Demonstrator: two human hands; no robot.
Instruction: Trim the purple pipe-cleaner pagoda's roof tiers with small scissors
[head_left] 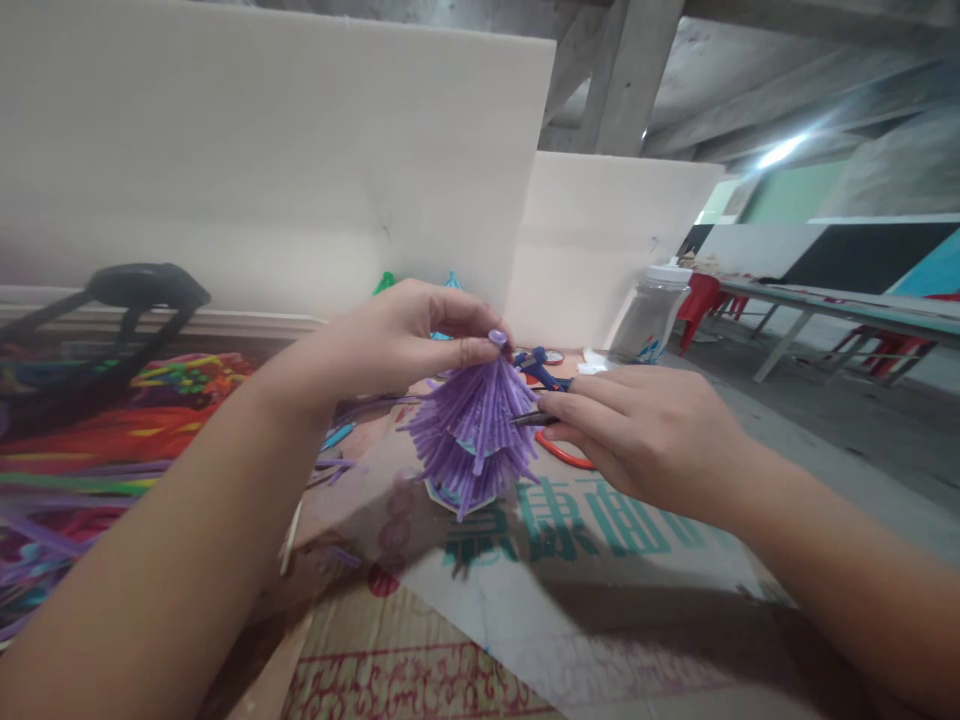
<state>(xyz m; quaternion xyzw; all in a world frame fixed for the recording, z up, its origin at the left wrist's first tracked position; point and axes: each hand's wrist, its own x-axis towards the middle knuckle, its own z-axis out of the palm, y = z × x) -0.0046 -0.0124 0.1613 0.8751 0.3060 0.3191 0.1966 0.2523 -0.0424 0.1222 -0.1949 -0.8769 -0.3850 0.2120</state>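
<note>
Between the thumb and fingers of my left hand [457, 335] is the top of a small purple tree [469, 430], built of fuzzy pipe-cleaner strips fanned out in tiers. It stands upright on a pale base [457, 497] over the cardboard. My right hand [637, 420] is closed around a dark metal tool with a pointed tip [531, 419]. That tip meets, or nearly meets, the tree's right side; most of the tool is hidden by my fingers. A red loop [564, 452] shows just below my right hand, and I cannot tell what it belongs to.
Printed cardboard [570, 530] covers the table. Coloured pipe cleaners [180, 420] pile up at left beside a dark frame-like object [146, 285]. Behind my hands lie a blue tool [534, 362] and a clear bottle [651, 315] before white boards [300, 150]. Red stools [889, 350] stand farther off.
</note>
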